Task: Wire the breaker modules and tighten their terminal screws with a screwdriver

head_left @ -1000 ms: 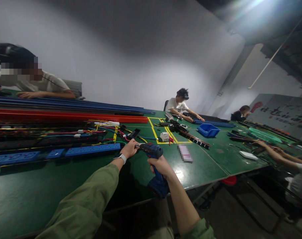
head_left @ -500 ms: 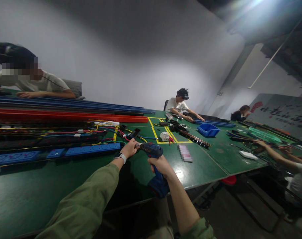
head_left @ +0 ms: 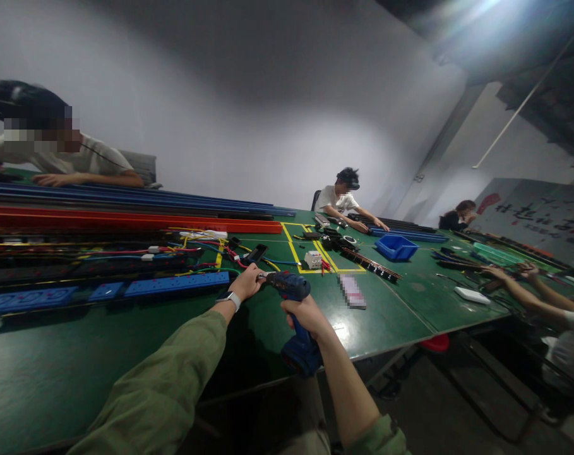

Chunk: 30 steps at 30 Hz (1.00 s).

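A blue cordless drill [head_left: 293, 287] points left over the green table [head_left: 268, 341], its handle gripped by my right hand [head_left: 305, 314]. At the drill's tip, the fingers of my left hand [head_left: 247, 282] are closed together; what they pinch is too small to make out. A watch sits on that wrist. Just left of my left hand ends a long power strip with blue socket panels [head_left: 175, 284]. Beyond it, a small black box [head_left: 256, 254] lies among coloured wires. To the right of the drill rests a phone-like flat object [head_left: 352, 292], blurred out.
Long red [head_left: 125, 221] and blue rails lie behind the strip. A grey breaker block [head_left: 312, 259] sits by yellow tape lines. A blue bin [head_left: 395, 248] stands farther right. Several people work around the table; one person's arms [head_left: 523, 291] reach in from the right.
My hands and the drill stay in nearly the same place. On the right, the other person's far hand has risen slightly.
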Available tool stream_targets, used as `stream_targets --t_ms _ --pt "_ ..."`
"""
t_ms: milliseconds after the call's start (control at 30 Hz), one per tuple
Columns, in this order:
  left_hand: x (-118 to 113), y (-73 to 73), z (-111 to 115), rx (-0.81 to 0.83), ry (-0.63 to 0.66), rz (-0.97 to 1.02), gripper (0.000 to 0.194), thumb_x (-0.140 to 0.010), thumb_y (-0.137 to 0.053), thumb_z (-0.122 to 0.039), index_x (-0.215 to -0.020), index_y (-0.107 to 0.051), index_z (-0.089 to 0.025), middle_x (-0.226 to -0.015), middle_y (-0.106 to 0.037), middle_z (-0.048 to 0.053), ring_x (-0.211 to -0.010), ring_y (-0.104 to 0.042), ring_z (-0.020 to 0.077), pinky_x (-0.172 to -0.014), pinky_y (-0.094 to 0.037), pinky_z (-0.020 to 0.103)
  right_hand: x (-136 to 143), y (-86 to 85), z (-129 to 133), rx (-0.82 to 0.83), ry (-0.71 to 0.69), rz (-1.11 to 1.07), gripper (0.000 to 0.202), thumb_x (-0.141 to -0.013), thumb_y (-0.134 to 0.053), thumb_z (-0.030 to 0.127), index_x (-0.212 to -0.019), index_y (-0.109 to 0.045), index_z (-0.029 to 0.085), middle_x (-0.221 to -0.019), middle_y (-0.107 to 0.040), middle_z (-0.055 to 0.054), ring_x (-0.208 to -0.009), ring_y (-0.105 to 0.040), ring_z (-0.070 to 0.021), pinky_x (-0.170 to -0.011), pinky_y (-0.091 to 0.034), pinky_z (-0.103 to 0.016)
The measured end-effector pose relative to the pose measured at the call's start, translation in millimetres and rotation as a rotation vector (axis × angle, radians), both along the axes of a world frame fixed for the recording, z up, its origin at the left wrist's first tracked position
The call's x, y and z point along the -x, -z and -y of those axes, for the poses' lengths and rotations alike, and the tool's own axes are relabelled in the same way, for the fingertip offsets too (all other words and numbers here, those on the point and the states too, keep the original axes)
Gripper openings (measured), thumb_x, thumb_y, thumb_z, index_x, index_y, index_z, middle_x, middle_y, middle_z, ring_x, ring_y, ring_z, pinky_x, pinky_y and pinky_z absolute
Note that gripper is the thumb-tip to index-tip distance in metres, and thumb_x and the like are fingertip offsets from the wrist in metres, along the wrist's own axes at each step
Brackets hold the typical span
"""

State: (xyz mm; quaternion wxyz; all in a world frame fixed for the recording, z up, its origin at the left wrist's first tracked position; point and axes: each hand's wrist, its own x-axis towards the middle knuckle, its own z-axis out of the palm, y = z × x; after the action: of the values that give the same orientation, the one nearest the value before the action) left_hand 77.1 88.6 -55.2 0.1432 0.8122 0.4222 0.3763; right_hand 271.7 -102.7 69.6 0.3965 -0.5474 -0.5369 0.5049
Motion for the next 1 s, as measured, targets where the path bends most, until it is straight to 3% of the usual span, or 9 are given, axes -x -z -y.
stream_targets --t_ms 667,1000 --pt "-0.1 -4.2 2.0 -0.001 0.009 -0.008 0.016 -0.086 -0.06 -0.021 -0.095 -0.073 -0.019 -0.099 -0.058 0.006 -0.087 -0.059 0.0168 -0.093 -0.05 0.033 -0.8 1.9 -1.8 -0.018 -0.008 -0.035 0.014 -0.069 -0.062 0.02 -0.08 -0.053 0.02 -0.046 -0.048 0.008 -0.039 -0.049 -0.0114 -0.041 -0.034 -0.021" --pt "0.2 1.0 -1.1 0.0 0.006 0.0 0.017 -0.087 -0.06 -0.025 -0.096 -0.072 -0.019 -0.102 -0.058 0.007 -0.088 -0.06 0.0171 -0.092 -0.051 0.032 -1.9 3.1 -2.2 -0.008 -0.016 -0.005 0.012 -0.071 -0.061 0.021 -0.081 -0.054 0.02 -0.044 -0.047 0.008 -0.039 -0.049 -0.0119 -0.04 -0.035 -0.021"
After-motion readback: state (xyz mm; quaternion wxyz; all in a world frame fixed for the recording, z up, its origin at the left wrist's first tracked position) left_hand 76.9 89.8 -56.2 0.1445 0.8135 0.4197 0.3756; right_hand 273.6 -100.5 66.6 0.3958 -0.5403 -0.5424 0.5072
